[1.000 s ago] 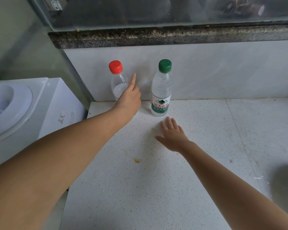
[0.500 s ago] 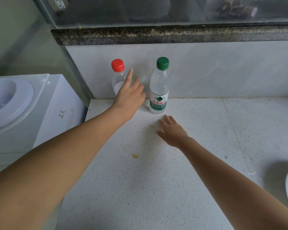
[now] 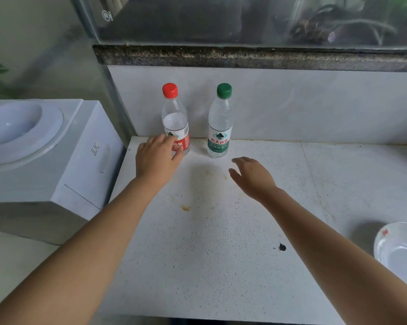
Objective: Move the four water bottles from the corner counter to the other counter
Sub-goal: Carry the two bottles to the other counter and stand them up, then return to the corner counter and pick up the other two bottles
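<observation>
Two clear water bottles stand upright against the back wall of the white speckled counter (image 3: 209, 242). The red-capped bottle (image 3: 174, 118) with a red label is on the left, about half full. The green-capped bottle (image 3: 220, 123) with a green label stands to its right. My left hand (image 3: 156, 158) is low in front of the red-capped bottle, fingers apart, its fingertips at the label but not wrapped around it. My right hand (image 3: 252, 175) hovers open over the counter just in front and to the right of the green-capped bottle, not touching it.
A white water dispenser (image 3: 43, 151) stands left of the counter. A white bowl (image 3: 399, 249) sits at the right edge. A dark stone ledge (image 3: 244, 57) with a glass tank (image 3: 221, 17) above overhangs the back wall. Small stains mark the counter.
My left hand has dropped from the red-capped bottle's neck down to its label, so the whole bottle shows. My right hand has lifted slightly and spread. The view has pulled back.
</observation>
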Demonstrator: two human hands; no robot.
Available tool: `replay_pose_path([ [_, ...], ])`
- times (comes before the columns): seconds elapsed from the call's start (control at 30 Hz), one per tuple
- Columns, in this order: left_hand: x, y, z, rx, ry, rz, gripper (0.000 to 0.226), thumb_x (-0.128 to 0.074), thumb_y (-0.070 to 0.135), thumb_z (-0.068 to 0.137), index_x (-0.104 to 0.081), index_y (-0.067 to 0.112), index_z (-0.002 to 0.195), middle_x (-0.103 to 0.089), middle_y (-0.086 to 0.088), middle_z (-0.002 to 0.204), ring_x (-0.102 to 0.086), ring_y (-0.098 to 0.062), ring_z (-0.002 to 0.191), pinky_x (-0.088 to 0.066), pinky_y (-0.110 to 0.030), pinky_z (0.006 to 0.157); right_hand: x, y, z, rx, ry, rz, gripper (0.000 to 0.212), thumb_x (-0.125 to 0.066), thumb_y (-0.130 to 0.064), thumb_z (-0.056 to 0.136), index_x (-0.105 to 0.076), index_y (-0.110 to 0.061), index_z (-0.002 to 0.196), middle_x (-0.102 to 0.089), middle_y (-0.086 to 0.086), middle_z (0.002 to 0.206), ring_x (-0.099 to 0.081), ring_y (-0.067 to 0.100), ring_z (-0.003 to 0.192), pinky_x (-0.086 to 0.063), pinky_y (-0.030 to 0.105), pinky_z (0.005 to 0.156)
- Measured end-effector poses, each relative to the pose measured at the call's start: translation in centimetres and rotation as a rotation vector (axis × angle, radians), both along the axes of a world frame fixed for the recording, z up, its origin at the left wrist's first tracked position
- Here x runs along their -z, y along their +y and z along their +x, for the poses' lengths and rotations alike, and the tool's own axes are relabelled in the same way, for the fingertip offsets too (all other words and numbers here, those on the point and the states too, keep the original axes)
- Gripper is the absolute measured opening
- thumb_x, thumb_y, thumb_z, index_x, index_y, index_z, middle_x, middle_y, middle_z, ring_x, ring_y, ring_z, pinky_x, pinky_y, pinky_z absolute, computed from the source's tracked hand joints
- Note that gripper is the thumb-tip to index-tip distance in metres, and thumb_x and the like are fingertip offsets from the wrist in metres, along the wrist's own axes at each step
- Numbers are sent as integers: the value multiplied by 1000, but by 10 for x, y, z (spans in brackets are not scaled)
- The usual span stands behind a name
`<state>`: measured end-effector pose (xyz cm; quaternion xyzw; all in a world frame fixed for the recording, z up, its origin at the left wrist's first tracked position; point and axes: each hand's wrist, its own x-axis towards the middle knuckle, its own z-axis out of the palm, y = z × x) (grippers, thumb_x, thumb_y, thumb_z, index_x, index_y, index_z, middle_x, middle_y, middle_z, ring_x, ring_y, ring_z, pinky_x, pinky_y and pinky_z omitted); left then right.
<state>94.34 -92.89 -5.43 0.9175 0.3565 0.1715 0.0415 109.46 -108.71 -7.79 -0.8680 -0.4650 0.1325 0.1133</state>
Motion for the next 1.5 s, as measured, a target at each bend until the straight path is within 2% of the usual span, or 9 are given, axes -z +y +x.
replay_pose_path([
  [0.2,-22,-7,-37,-117,96,-8,39,-43,34,93,-55,12,123,-60,-13,124,-51,-34,115,-37,-41,95,-40,-10,-16,-91,-151,210,43,-44,-26,94,-43,-8,133,-52,10,136,-48,29,122,-46,39,93],
  [0.37,-30,-20,-79,-201,148,-18,41,-43,31,94,-51,12,129,-57,-15,128,-49,-35,118,-36,-43,98,-51,-9,-33,-181,-205,254,43,-47,-25,93,-43,-7,133,-51,12,137,-46,30,123,-43,40,97],
  [0.53,-27,-33,-131,-336,65,-50,38,-44,30,91,-58,7,118,-60,-17,119,-51,-37,111,-37,-44,93,-54,8,-63,-329,-200,316,43,-49,-23,91,-46,-6,130,-53,14,133,-46,33,122,-41,41,98],
  [0.63,-25,-43,-167,-435,-26,-64,37,-48,27,92,-56,9,123,-59,-16,123,-49,-37,115,-37,-44,97,-54,22,-92,-431,-191,354,42,-50,-21,91,-47,-4,129,-55,16,131,-48,35,120,-41,42,97],
  [0.87,-13,-73,-275,-735,-45,-61,38,-48,27,91,-54,11,126,-58,-15,126,-48,-35,117,-36,-43,96,-53,54,-184,-714,-116,434,41,-50,-20,91,-49,-2,128,-57,17,129,-49,34,120,-40,40,99],
  [1.1,-4,-144,-403,-1063,4,-92,39,-51,28,91,-55,10,125,-58,-18,125,-51,-38,114,-39,-43,93,-48,66,-307,-1042,-70,405,37,-50,-12,88,-51,2,122,-59,22,119,-52,39,110,-44,43,89],
  [1.3,0,-237,-500,-1318,50,-146,39,-53,27,90,-56,8,124,-58,-19,125,-52,-38,113,-41,-45,93,-26,41,-417,-1299,-12,385,42,-49,-20,85,-54,3,120,-62,23,115,-56,40,107,-48,45,88],
  [1.4,2,-283,-531,-1432,44,-182,40,-52,27,91,-54,9,126,-56,-18,128,-50,-38,116,-39,-45,95,-13,22,-461,-1394,13,364,42,-49,-20,87,-53,4,121,-61,24,117,-55,40,111,-47,48,94],
  [1.5,5,-321,-552,-1516,6,-221,40,-51,27,91,-53,10,127,-55,-17,129,-49,-35,118,-42,-44,95,-3,4,-496,-1471,15,355,48,-39,-28,88,-54,4,120,-62,24,118,-56,40,110,-45,47,94],
])
